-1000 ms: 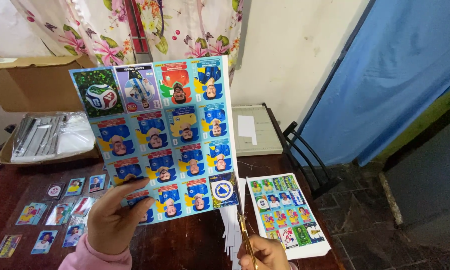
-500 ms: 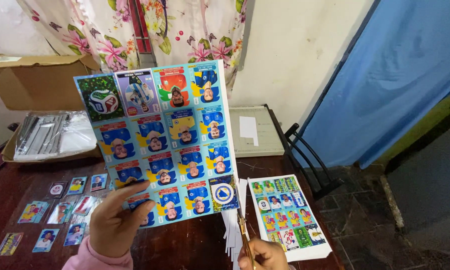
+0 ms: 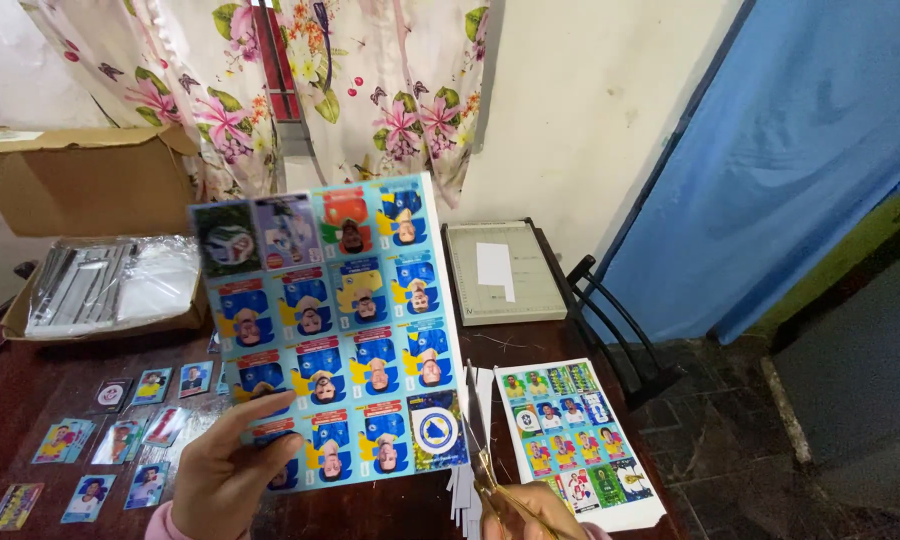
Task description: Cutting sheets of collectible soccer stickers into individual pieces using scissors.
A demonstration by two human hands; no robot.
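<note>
A dark wooden surface [image 3: 370,505] stands against a pale wall, with a flowered curtain [image 3: 370,80] hanging behind it and a blue sheet [image 3: 790,150] covering the opening to the right. In the head view, the left hand [image 3: 225,475] holds up a large sheet of stickers [image 3: 340,320] by its lower left corner, fingers closed on the paper with the forefinger stretched across the front; the sheet stands nearly upright above the surface, its portraits upside down (the top row is blurred). The right hand [image 3: 535,512], low at the bottom edge, is clamped around the handles of a pair of golden scissors [image 3: 480,455], whose blades point upward and sit at the sheet's lower right edge, just beside the yellow-and-blue badge sticker. Narrow white paper strips [image 3: 462,490] lie on the surface below the blades. To the right of them rests a smaller sticker sheet [image 3: 570,430], flat on white paper. Behind it, near the wall, lies a grey paper trimmer [image 3: 505,270] with a white slip on its bed. On the left, loose cut stickers [image 3: 120,420] are spread in rows over the surface, well apart from the scissors. Farther back sits an open cardboard box [image 3: 80,180], and in front of it a shallow tray of clear plastic sleeves [image 3: 110,280]. A black metal chair frame [image 3: 610,320] shows past the surface's right edge.
</note>
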